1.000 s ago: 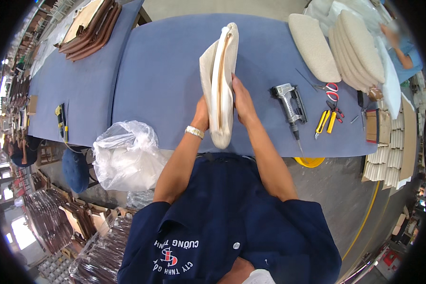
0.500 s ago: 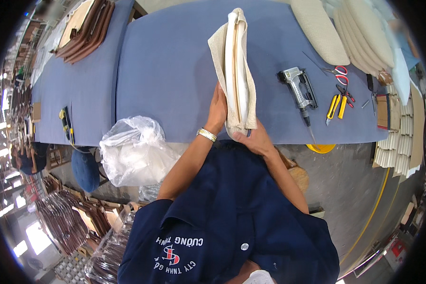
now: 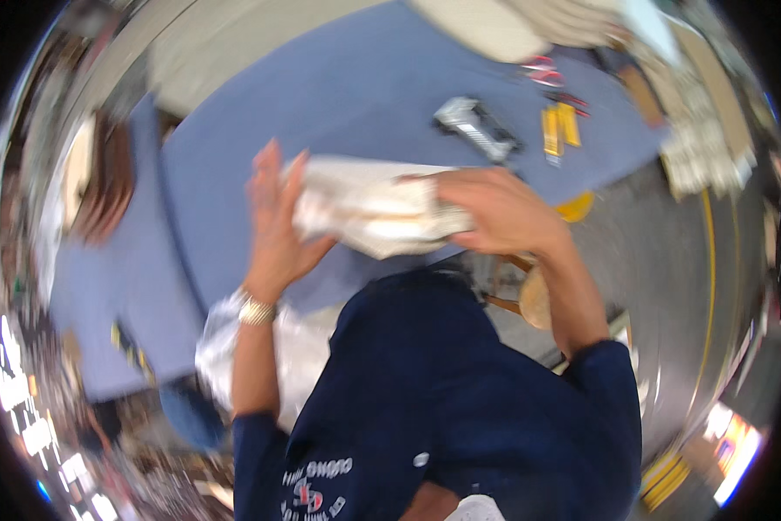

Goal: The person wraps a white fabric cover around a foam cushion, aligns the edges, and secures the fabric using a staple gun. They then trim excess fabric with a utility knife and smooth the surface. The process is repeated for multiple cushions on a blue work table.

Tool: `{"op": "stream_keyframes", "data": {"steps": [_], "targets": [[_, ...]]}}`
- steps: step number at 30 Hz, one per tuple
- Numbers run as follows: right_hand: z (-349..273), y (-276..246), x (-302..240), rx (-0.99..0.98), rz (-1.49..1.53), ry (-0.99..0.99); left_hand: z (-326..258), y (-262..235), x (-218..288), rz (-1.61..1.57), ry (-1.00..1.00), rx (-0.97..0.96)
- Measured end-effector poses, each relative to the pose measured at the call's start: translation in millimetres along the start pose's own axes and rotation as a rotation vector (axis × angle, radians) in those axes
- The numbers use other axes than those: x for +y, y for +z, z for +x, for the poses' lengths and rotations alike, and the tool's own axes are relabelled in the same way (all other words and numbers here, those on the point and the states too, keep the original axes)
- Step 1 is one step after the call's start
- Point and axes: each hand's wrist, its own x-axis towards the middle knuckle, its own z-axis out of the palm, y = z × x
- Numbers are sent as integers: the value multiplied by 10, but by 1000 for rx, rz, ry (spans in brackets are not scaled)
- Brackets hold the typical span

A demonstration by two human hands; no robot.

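A pale cushion (image 3: 369, 204) is held up between the hands, over the near edge of the worktop (image 3: 321, 104). Its right end is clasped in the grip of the right hand (image 3: 503, 208); at its left end the left hand (image 3: 277, 230) is spread wide, and whether any weight is borne there cannot be told through the blur. The cushion seems partly covered: cloth is wrapped about it, yet a brown strip is left showing along its side, so closing and fastening are judged unfinished. Beyond the cushion, to its right, the staple gun (image 3: 477, 128) is left lying unheld; farther beyond, cream pads (image 3: 486, 30) are laid.
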Motion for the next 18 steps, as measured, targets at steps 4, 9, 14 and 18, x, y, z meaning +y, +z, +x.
{"op": "stream_keyframes", "data": {"steps": [4, 9, 14, 18], "targets": [[179, 43, 23, 61, -33, -116, -249, 24, -475, 7, 39, -424], [157, 461, 74, 554, 4, -101, -280, 810, -785, -59, -62, -126], [47, 775, 116, 1039, -68, 118, 21, 566, -477, -16, 27, -79], [624, 910, 533, 1127, 178, 247, -166, 305, -196, -45, -16, 5]]}}
